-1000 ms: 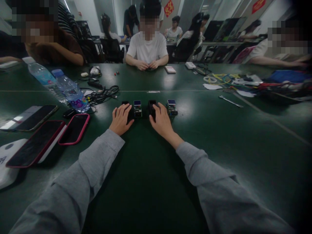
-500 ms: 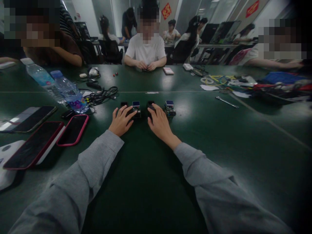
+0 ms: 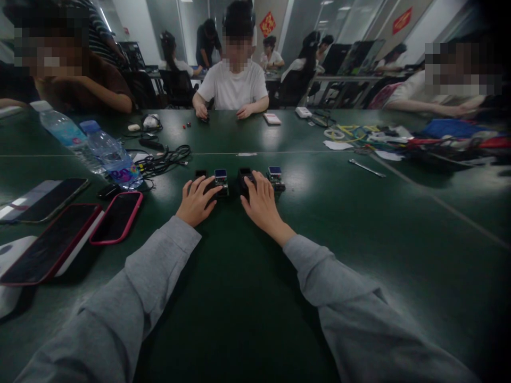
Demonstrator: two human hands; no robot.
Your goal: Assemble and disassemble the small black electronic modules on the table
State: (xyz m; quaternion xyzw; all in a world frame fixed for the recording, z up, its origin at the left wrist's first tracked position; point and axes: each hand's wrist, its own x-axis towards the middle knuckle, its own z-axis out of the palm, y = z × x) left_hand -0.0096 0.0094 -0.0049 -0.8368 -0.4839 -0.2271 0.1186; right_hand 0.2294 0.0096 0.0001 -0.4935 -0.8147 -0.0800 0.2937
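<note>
My left hand (image 3: 196,202) lies palm down with its fingers spread. Its fingertips reach a small circuit board with a little screen (image 3: 221,175), and a dark box (image 3: 200,174) shows just past the fingers. To the right, my right hand (image 3: 262,205) rests with stretched fingers at a black box (image 3: 244,174), covering part of it. A second circuit board with a small screen (image 3: 275,175) sits right beside those fingers. Whether the left fingertips press on the board or hover over it, I cannot tell.
On the left stand two water bottles (image 3: 109,154) by a coil of black cables (image 3: 171,159). Closer to me lie several phones, one in a pink case (image 3: 117,218). A wrench (image 3: 367,168) and tangled wires (image 3: 359,133) are at the right. Across the table sits a person in white (image 3: 235,85).
The view has shifted slightly. Across the table, the person's hands have moved apart, the one at the left still on a small dark thing. My hands hold almost the same place.
</note>
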